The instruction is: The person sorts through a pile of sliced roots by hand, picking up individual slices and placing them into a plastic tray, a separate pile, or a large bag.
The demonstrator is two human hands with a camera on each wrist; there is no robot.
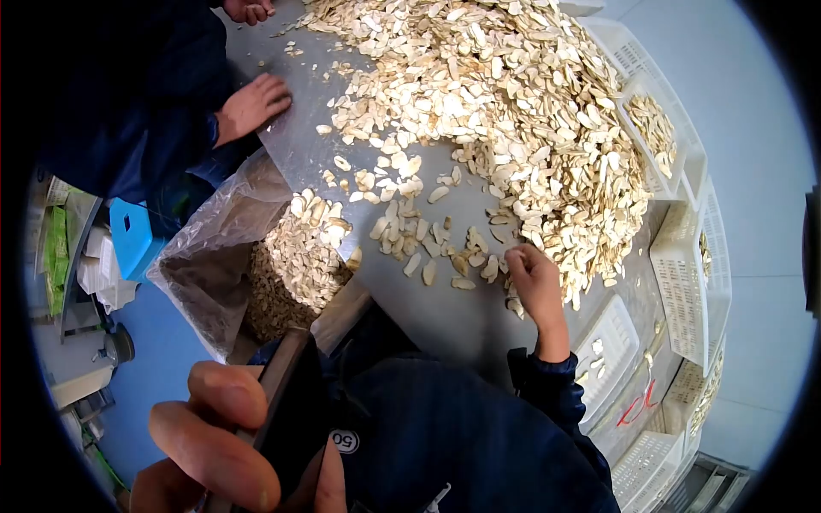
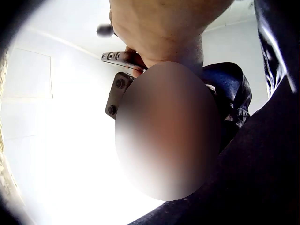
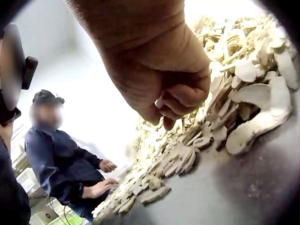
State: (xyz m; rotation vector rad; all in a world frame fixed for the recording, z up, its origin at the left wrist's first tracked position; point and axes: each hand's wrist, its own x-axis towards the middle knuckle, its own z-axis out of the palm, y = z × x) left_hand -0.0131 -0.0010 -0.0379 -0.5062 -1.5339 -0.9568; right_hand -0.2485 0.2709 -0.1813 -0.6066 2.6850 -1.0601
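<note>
My left hand (image 1: 209, 432) is large and close in the head view, its fingers and thumb gripping a dark, flat phone (image 1: 286, 385). The left wrist view shows the slim edge of that phone (image 2: 117, 58) beyond the wrist. My right hand (image 3: 164, 79) is at the near edge of a big heap of pale dried slices (image 1: 547, 128), its fingers curled in toward the thumb. A small pale spot shows between those fingers; I cannot tell if it is a slice. Loose slices (image 1: 428, 239) lie on the grey table (image 1: 393, 299) beside this hand.
A plastic-lined box (image 1: 222, 248) of slices stands against the table. White perforated baskets (image 1: 680, 256) line the far side. A white tray (image 1: 611, 333) holds a few pieces near red-handled scissors (image 1: 637, 402). Another person's hand (image 1: 254, 104) rests at the table's left edge.
</note>
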